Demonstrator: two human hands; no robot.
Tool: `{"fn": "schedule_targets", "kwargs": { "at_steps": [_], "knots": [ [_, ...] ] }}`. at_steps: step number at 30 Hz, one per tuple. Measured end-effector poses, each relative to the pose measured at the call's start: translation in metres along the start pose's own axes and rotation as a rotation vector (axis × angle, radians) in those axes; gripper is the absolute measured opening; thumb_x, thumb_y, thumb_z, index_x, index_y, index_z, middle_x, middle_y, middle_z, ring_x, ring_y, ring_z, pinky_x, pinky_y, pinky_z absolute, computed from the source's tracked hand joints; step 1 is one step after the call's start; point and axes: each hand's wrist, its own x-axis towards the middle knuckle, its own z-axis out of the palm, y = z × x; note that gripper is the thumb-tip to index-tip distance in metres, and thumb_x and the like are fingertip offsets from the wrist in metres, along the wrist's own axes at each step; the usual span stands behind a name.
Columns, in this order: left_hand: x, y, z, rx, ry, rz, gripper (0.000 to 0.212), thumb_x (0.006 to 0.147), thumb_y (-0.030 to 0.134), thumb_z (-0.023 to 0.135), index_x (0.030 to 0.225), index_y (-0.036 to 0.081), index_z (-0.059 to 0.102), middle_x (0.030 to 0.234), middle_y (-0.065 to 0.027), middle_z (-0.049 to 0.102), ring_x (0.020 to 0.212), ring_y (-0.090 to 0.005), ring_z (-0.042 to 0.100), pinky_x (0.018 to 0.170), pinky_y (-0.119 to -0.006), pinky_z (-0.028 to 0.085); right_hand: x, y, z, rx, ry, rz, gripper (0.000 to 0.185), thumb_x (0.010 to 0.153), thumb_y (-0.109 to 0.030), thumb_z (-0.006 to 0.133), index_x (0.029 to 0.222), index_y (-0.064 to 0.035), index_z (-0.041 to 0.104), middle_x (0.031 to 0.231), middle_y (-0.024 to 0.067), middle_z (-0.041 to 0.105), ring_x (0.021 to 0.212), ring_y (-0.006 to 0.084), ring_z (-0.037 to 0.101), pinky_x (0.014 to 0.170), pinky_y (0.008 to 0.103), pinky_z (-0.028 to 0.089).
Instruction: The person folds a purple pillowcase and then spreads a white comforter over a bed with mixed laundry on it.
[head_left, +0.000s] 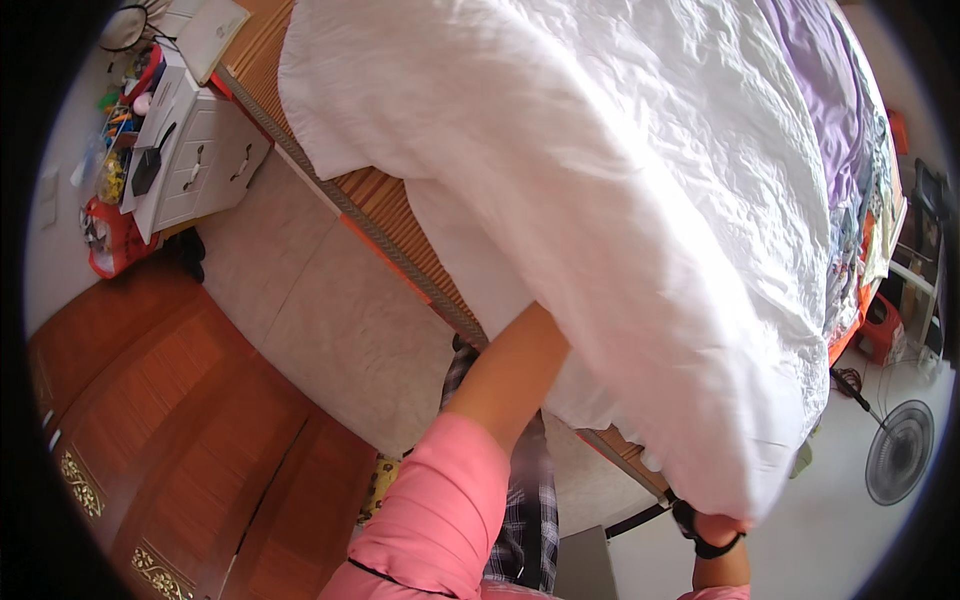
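Observation:
A large white quilt (600, 187) lies in loose folds over a bed with a slatted bamboo mat (375, 196). My left forearm, in a pink sleeve, reaches under the near fold of the quilt, which hides my left hand. At the quilt's lower right end is my right hand (721, 526), with a black band on the wrist. Only its heel and a little more show against the cloth; the fingers are mostly covered, so their grip cannot be seen. Beyond the quilt, purple bedding (817, 90) and patterned cloth lie along the far side.
A reddish wooden cabinet (187, 420) with gilt ornament stands at the left. Above it is a white bedside cabinet (202, 161) with small items on top. A fan (900, 452) and a red plastic stool (879, 330) are on the right. Tiled floor runs beside the bed.

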Motion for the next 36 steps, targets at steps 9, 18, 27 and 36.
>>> {"fn": "schedule_targets", "kwargs": {
  "at_steps": [9,18,27,36],
  "knots": [
    [-0.087,-0.092,-0.091,-0.782,-0.096,-0.271,0.062,0.094,0.046,0.043,0.138,0.004,0.033,0.140,-0.0135,0.039,0.127,-0.0288,0.039,0.104,-0.041,0.033,-0.011,0.117,0.077,-0.255,-0.121,0.301,0.035,0.091,-0.013,0.053,0.122,0.0037,0.052,0.121,0.0194,0.056,0.115,0.0327,0.051,0.102,0.0370,0.034],
    [-0.117,-0.016,-0.150,-1.302,0.116,-0.140,0.082,0.090,0.068,0.029,0.146,0.008,0.024,0.150,-0.0076,0.027,0.135,-0.0290,0.029,0.111,-0.044,0.025,0.004,0.139,0.140,-0.206,-0.044,0.140,0.039,0.093,-0.025,0.052,0.122,0.0008,0.055,0.119,0.0238,0.056,0.114,0.0391,0.050,0.102,0.0403,0.036],
    [-0.059,-0.077,-0.261,-0.622,0.266,0.011,0.046,0.091,0.020,0.060,0.129,-0.005,0.048,0.126,-0.0095,0.055,0.111,-0.0234,0.055,0.095,-0.035,0.044,-0.005,0.175,0.196,0.049,-0.128,0.443,0.054,0.096,-0.043,0.040,0.130,-0.0017,0.049,0.128,0.0208,0.053,0.119,0.0376,0.048,0.104,0.0372,0.036],
    [-0.050,-0.057,-0.139,0.588,0.865,0.657,0.040,0.082,0.016,0.067,0.116,-0.002,0.054,0.105,-0.0190,0.059,0.093,-0.0329,0.058,0.083,-0.038,0.048,-0.068,0.241,0.075,0.608,0.566,0.684,0.009,0.089,-0.008,0.053,0.091,-0.0026,0.060,0.078,0.0073,0.063,0.066,0.0139,0.061,0.060,0.0280,0.051]
  ]
}}
